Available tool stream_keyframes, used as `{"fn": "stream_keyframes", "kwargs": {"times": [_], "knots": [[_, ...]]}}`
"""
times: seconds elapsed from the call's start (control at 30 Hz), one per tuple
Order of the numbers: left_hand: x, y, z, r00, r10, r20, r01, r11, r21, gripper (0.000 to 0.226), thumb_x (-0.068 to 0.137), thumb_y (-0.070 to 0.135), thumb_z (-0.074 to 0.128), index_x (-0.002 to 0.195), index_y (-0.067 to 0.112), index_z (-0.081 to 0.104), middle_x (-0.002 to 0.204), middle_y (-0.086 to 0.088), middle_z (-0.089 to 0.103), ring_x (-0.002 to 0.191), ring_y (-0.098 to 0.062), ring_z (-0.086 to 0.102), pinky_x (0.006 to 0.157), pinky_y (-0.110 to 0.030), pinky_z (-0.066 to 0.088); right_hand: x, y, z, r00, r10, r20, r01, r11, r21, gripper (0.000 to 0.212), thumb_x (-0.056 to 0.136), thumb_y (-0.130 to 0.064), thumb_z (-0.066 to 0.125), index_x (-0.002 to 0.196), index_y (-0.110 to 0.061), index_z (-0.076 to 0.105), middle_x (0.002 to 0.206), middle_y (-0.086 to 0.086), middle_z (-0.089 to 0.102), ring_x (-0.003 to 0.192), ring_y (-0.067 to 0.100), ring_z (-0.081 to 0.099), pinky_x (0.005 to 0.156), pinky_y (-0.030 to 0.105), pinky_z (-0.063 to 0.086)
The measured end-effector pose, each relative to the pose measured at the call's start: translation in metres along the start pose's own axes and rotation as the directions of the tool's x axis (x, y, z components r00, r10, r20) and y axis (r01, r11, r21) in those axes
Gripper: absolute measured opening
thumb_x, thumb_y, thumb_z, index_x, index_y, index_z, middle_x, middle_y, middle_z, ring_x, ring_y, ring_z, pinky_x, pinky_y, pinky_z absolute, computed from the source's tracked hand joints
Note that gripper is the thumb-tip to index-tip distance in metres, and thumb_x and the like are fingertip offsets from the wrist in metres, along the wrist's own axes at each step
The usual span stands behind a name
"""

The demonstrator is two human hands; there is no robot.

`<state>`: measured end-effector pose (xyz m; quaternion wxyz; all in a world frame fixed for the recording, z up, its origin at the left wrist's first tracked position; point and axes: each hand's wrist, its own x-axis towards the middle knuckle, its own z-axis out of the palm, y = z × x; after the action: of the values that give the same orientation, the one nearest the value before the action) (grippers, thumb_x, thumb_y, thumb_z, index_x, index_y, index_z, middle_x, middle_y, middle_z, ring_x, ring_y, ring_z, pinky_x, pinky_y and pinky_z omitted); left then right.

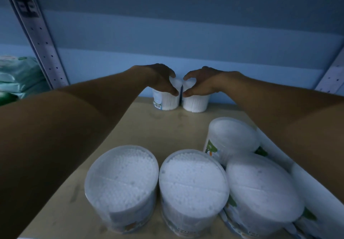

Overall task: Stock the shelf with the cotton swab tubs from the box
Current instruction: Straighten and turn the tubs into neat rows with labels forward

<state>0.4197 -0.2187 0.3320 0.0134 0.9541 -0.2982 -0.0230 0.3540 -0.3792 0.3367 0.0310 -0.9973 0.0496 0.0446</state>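
Two clear round cotton swab tubs stand side by side at the back of the tan shelf board (149, 132), against the blue back wall. My left hand (160, 79) grips the top of the left tub (165, 102), which shows a barcode label. My right hand (201, 82) grips the top of the right tub (195, 104). Both tubs touch the board and each other. Near the front edge stand more tubs with white lids: one at the left (122, 179), one in the middle (192, 184), one behind at the right (232, 138) and one at the front right (260, 188).
A perforated metal upright (40, 39) rises at the left, with green and white soft packs (20, 75) beyond it. Another upright (333, 73) stands at the right edge. Bare shelf board lies between the back pair and the front tubs.
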Motion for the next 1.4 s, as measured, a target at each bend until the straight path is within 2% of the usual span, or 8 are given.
{"fn": "stream_keyframes", "kwargs": {"times": [0.07,0.17,0.27,0.4,0.63,0.87,1.0,1.4], "knots": [[0.000,-0.001,0.001,1.000,0.007,-0.017,-0.007,1.000,-0.009,0.076,0.084,0.057,0.066,0.149,0.027,0.040,0.151,-0.003,0.041,0.136,-0.025,0.043,0.104,-0.036,0.039,0.002,0.002,0.002,1.000,0.003,0.000,-0.003,1.000,-0.004,0.078,0.087,-0.060,0.065,0.154,-0.040,0.032,0.157,0.005,0.031,0.140,0.029,0.038,0.109,0.039,0.041],[0.000,-0.003,0.000,1.000,0.014,-0.009,-0.014,1.000,-0.023,0.075,0.083,0.055,0.069,0.147,0.027,0.042,0.150,-0.002,0.043,0.134,-0.026,0.044,0.103,-0.036,0.041,0.003,0.002,0.004,1.000,0.024,0.001,-0.024,1.000,0.008,0.073,0.090,-0.054,0.064,0.154,-0.042,0.031,0.155,0.007,0.029,0.141,0.030,0.035,0.113,0.042,0.038],[-0.002,-0.002,-0.001,1.000,0.010,0.017,-0.010,0.999,-0.037,0.074,0.082,0.053,0.070,0.146,0.026,0.042,0.147,-0.003,0.045,0.128,-0.027,0.049,0.095,-0.035,0.048,0.000,-0.002,0.003,1.000,0.028,0.005,-0.028,1.000,0.013,0.072,0.090,-0.049,0.064,0.153,-0.041,0.031,0.155,0.006,0.034,0.139,0.028,0.038,0.109,0.042,0.043],[-0.009,-0.002,-0.004,0.999,-0.010,0.049,0.011,0.999,-0.037,0.075,0.080,0.054,0.072,0.144,0.029,0.042,0.146,-0.002,0.046,0.125,-0.027,0.052,0.095,-0.036,0.051,-0.010,-0.010,0.000,1.000,0.013,0.024,-0.013,1.000,0.012,0.071,0.091,-0.047,0.065,0.154,-0.037,0.032,0.156,0.000,0.036,0.135,0.027,0.044,0.101,0.037,0.049],[-0.036,-0.003,-0.010,0.992,-0.062,0.113,0.069,0.996,-0.060,0.074,0.076,0.058,0.073,0.141,0.034,0.047,0.144,-0.001,0.046,0.115,-0.028,0.061,0.083,-0.030,0.054,-0.038,-0.027,-0.003,0.999,-0.016,0.051,0.015,1.000,0.021,0.069,0.093,-0.053,0.062,0.154,-0.036,0.035,0.161,-0.002,0.029,0.141,0.025,0.037,0.107,0.036,0.044],[-0.073,-0.005,-0.014,0.986,-0.085,0.141,0.092,0.995,-0.048,0.069,0.080,0.053,0.069,0.142,0.028,0.050,0.143,-0.001,0.050,0.120,-0.027,0.058,0.097,-0.038,0.053,-0.066,-0.046,-0.003,0.997,-0.055,0.052,0.056,0.998,-0.016,0.068,0.093,-0.053,0.061,0.154,-0.034,0.037,0.162,-0.004,0.029,0.144,0.023,0.035,0.107,0.031,0.039],[-0.095,-0.003,-0.017,0.983,-0.105,0.153,0.124,0.986,-0.116,0.065,0.083,0.044,0.070,0.141,0.022,0.052,0.136,-0.004,0.055,0.106,-0.027,0.061,0.080,-0.033,0.058,-0.079,-0.054,-0.001,0.997,-0.058,0.054,0.057,0.998,0.025,0.068,0.092,-0.052,0.062,0.153,-0.034,0.038,0.161,-0.004,0.031,0.143,0.022,0.036,0.105,0.033,0.043],[-0.141,0.001,-0.020,0.979,-0.130,0.157,0.150,0.981,-0.121,0.060,0.083,0.045,0.069,0.136,0.021,0.055,0.129,-0.003,0.059,0.093,-0.023,0.065,0.086,-0.033,0.059,-0.107,-0.069,0.004,0.995,-0.081,0.059,0.079,0.996,0.043,0.065,0.089,-0.053,0.064,0.149,-0.041,0.042,0.156,-0.006,0.039,0.136,0.020,0.044,0.092,0.028,0.046]]}}
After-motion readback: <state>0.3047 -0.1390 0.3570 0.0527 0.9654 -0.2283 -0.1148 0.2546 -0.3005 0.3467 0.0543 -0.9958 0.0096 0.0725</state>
